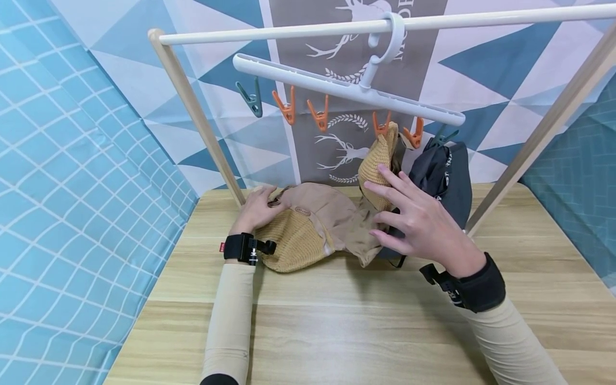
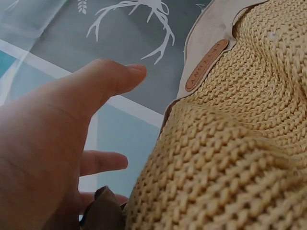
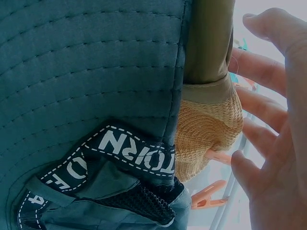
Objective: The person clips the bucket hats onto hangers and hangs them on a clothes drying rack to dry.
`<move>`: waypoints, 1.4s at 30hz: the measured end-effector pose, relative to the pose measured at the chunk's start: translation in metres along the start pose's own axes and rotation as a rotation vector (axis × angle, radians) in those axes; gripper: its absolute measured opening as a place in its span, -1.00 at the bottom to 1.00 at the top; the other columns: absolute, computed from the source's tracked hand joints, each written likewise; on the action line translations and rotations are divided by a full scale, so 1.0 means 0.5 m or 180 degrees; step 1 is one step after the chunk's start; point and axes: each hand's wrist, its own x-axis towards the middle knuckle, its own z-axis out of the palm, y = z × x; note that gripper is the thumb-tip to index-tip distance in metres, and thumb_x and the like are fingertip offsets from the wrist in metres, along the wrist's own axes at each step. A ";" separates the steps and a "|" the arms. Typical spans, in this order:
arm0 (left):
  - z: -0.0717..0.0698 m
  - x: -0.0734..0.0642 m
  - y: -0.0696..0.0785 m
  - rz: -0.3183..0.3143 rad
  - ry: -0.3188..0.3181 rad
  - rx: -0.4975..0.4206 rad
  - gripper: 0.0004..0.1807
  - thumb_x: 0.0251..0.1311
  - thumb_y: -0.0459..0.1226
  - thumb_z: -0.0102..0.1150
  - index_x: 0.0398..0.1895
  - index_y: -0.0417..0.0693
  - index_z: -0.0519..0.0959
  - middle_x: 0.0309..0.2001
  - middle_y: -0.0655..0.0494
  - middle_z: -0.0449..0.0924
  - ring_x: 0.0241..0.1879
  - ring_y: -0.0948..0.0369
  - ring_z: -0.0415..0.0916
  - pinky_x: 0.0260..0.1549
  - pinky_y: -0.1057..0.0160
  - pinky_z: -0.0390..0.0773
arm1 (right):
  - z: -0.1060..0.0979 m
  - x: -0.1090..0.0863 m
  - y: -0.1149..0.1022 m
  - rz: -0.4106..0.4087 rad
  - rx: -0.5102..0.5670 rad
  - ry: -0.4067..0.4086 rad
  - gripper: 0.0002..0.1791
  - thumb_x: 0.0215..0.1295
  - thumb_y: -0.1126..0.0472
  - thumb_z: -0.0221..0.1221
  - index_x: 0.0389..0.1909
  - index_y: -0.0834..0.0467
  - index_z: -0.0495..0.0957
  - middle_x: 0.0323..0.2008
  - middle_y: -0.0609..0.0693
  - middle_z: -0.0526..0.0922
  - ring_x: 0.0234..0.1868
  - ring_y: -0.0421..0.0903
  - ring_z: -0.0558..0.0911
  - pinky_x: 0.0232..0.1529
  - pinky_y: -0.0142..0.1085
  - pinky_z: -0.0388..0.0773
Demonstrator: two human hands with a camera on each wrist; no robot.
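Observation:
A tan sun hat of woven straw (image 1: 293, 243) and beige cloth (image 1: 324, 200) spreads over the back of the table. A woven part (image 1: 372, 171) hangs from an orange clothespin (image 1: 381, 124); whether both straw parts belong to one hat, I cannot tell. My left hand (image 1: 257, 209) lies at the left straw end, thumb and fingers extended beside the weave. Fingers spread, my right hand (image 1: 423, 219) is at the hanging straw part; contact is unclear. Behind it a dark bucket hat (image 3: 91, 81) with a lettered band hangs by a green clothespin (image 1: 443, 138).
A white hanger (image 1: 308, 80) tilts down to the right on the rack's rail (image 1: 289, 33). Other clothespins, green (image 1: 252, 99) and orange (image 1: 287, 107), hang along it. Wooden posts (image 1: 197, 115) flank the table (image 1: 308, 326); patterned cloth hangs behind.

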 end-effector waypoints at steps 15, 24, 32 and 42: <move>0.017 -0.002 -0.007 -0.0137 -0.0082 0.0090 -0.02 0.02 0.34 0.26 0.44 0.00 0.38 0.33 -0.13 0.51 0.25 -0.22 0.43 0.18 -0.34 0.35 | 0.001 0.000 0.000 0.0009 0.0025 -0.0019 -0.81 0.10 0.06 0.39 -0.46 0.12 0.75 0.34 0.23 0.51 0.50 0.25 0.22 0.55 0.05 0.06; 0.029 0.002 -0.020 -0.0188 -0.0116 -0.0010 -0.03 0.05 0.31 0.25 0.45 -0.04 0.35 0.35 -0.16 0.47 0.30 -0.21 0.38 0.28 -0.26 0.33 | 0.000 -0.001 -0.002 0.0038 0.0041 -0.0050 -0.82 0.13 0.08 0.36 -0.44 0.12 0.75 0.34 0.23 0.50 0.50 0.25 0.21 0.55 0.05 0.06; 0.033 0.004 -0.025 -0.0268 -0.0133 0.0068 -0.01 0.03 0.34 0.26 0.45 -0.02 0.35 0.31 -0.23 0.47 0.29 -0.21 0.36 0.27 -0.30 0.29 | -0.001 -0.001 -0.002 0.0047 0.0025 -0.0054 -0.84 0.13 0.08 0.36 -0.44 0.11 0.75 0.35 0.23 0.50 0.51 0.24 0.20 0.52 0.09 0.11; 0.032 0.009 -0.030 -0.0228 -0.0062 0.0058 0.02 -0.02 0.35 0.29 0.43 -0.05 0.37 0.30 -0.19 0.51 0.29 -0.25 0.36 0.30 -0.27 0.28 | -0.001 -0.001 -0.001 0.0018 0.0030 -0.0055 -0.84 0.14 0.10 0.34 -0.44 0.11 0.74 0.34 0.24 0.50 0.51 0.25 0.21 0.49 0.15 0.15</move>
